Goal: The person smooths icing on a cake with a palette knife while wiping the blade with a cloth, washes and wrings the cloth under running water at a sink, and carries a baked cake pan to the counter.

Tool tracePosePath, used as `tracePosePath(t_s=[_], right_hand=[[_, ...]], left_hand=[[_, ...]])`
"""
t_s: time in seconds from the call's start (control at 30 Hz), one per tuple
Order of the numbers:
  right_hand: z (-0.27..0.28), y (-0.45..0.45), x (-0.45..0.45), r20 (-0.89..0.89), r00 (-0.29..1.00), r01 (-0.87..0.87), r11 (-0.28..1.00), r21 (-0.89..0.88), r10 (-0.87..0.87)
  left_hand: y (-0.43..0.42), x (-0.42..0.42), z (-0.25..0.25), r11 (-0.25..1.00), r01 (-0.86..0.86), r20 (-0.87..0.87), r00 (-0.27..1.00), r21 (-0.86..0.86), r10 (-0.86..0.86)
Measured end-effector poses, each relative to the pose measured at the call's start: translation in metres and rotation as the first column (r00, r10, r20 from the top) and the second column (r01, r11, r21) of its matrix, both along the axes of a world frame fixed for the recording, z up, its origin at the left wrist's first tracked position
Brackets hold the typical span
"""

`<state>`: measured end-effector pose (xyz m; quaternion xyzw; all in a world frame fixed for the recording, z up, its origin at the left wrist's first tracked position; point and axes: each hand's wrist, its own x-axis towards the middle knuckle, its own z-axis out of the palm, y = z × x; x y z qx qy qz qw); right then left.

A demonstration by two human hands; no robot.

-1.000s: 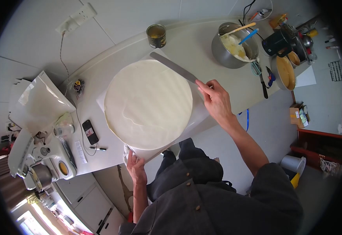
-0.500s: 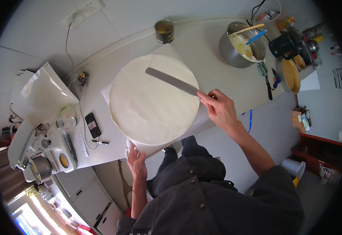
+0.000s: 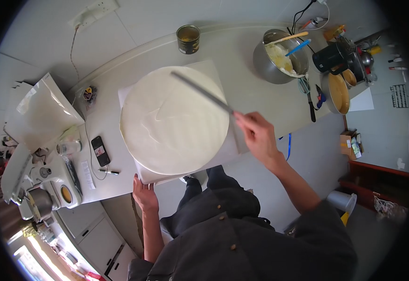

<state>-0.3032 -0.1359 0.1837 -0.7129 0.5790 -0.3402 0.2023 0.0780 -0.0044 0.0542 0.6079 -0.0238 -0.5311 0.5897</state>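
Observation:
A large round cake (image 3: 176, 140) coated in smooth white cream sits on a pale square board (image 3: 230, 140). My right hand (image 3: 258, 136) is closed around the handle of a long icing spatula (image 3: 199, 90). Its narrow metal blade slants over the far right part of the cake and looks turned more on edge; whether it touches the cream I cannot tell. At the near left corner of the board is my left hand (image 3: 145, 195), fingers extended and a little apart, touching or very near the board's edge. A faint ridge marks the cream near the cake's middle.
Behind the cake stands an open tin can (image 3: 188, 41). To the right are a metal bowl (image 3: 272, 65) of cream with two handles sticking out, a whisk (image 3: 305, 85) and round cake pans (image 3: 339, 93). Leftward lie a phone (image 3: 100, 151), a pen (image 3: 108, 172) and a stand mixer (image 3: 57, 185).
The spatula blade has tilted from flatter to more edge-on. The board has turned slightly under the cake, and my left hand's fingers have loosened at its corner. The whole view has shifted a little.

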Motion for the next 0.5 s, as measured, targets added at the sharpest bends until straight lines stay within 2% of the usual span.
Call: tracePosePath(t_s=[0.07,0.1,0.2,0.5], right_hand=[[-0.003,-0.02,-0.006,-0.067,0.985,0.154,0.986,-0.068,-0.159],[-0.003,-0.027,-0.008,-0.089,0.981,0.166,0.984,-0.071,-0.172],[-0.007,-0.037,-0.01,-0.11,0.981,0.151,0.984,-0.091,-0.161],[-0.015,-0.046,-0.008,-0.114,0.984,0.127,0.988,-0.089,-0.137]], left_hand=[[0.005,-0.001,-0.004,0.998,-0.029,-0.193,0.981,-0.063,0.017],[0.004,-0.009,0.001,0.996,-0.024,-0.211,0.977,-0.08,0.006],[-0.002,-0.023,0.0,0.995,0.071,-0.164,0.983,-0.074,-0.083],[-0.028,-0.016,0.006,0.987,0.134,-0.067,0.988,-0.086,-0.14]])
